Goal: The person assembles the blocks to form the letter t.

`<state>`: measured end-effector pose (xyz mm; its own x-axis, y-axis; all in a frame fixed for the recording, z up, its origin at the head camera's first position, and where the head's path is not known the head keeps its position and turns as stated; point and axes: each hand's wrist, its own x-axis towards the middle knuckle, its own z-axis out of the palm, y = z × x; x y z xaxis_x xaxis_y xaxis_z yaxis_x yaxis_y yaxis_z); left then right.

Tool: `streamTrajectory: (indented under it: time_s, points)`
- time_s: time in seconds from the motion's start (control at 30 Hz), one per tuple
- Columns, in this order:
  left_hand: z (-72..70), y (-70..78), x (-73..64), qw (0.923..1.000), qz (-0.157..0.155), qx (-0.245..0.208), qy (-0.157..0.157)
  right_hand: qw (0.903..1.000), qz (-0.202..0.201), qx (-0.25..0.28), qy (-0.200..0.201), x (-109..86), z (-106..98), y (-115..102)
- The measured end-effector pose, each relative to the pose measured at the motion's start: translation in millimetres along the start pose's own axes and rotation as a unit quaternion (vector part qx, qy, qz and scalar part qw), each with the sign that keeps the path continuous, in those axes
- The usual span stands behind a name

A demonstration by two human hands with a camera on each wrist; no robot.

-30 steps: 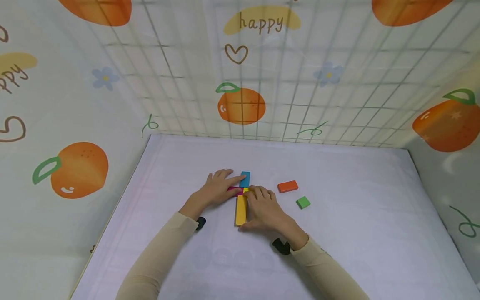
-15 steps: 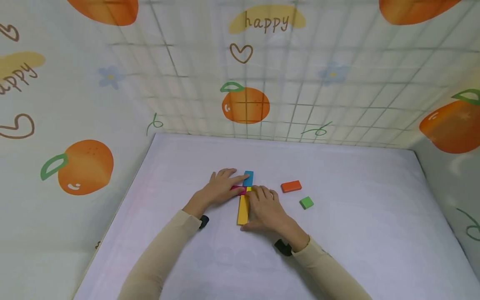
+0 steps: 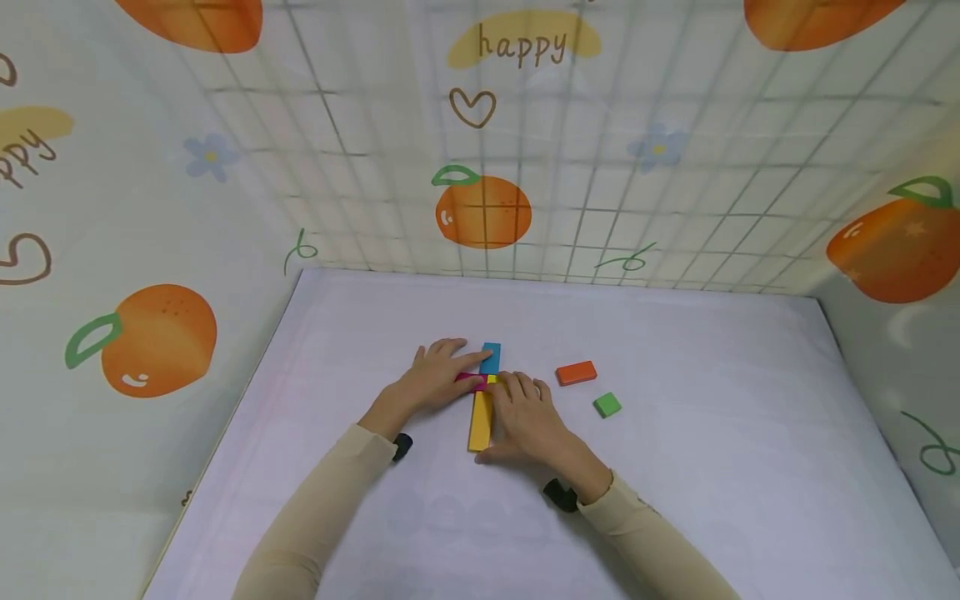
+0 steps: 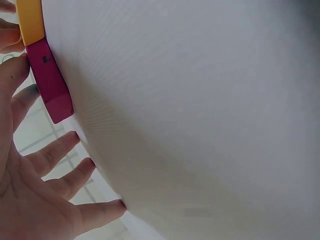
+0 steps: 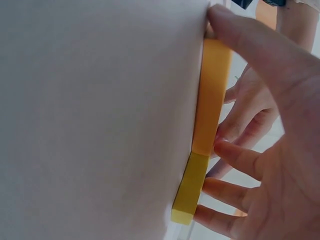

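Patterned walls (image 3: 390, 117) surround a pale surface (image 3: 712, 467). Both hands lie loose rather than clenched: the left hand (image 3: 427, 380), fingers spread, touches the blue block (image 3: 492, 348) with its index finger and the magenta block (image 4: 51, 82) with its thumb; the right hand (image 3: 534, 427) stretches along the long golden block (image 3: 481, 423), thumb at its near end, other fingertips at the yellow block (image 5: 190, 185). That golden block lies flat mid-surface, its long axis running near to far, far end leaning slightly right. The blue block points much the same way beyond it. Rightward, the red block (image 3: 576, 373) lies nearly crosswise. Magenta runs crosswise too, between golden and blue. Near the red one, the green block (image 3: 607, 405) sits askew.
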<state>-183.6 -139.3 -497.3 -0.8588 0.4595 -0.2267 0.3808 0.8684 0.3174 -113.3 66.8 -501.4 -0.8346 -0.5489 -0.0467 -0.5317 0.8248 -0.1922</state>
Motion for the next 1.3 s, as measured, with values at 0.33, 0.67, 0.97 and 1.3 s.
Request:
streamTrajectory:
  time_s: [0.33, 0.67, 0.97, 1.3]
  points:
    - [2.1, -2.3, 1.7, 1.0000, 0.003, 0.007, -0.004, 1.0000, 0.000, -0.001, 0.005, 0.4, 1, 0]
    - [-0.7, -2.2, -0.2, 0.9999, 0.007, 0.005, -0.014, 1.0000, -0.002, -0.002, 0.009, 0.2, 1, 0]
    - [1.0, -3.8, -1.0, 0.9998, 0.007, 0.008, -0.018, 0.9999, 0.003, 0.014, -0.001, -2.9, -5, 1]
    - [0.0, -4.4, -1.2, 0.9996, 0.013, 0.011, -0.021, 0.9976, 0.014, 0.055, 0.041, -14.7, -19, 14]
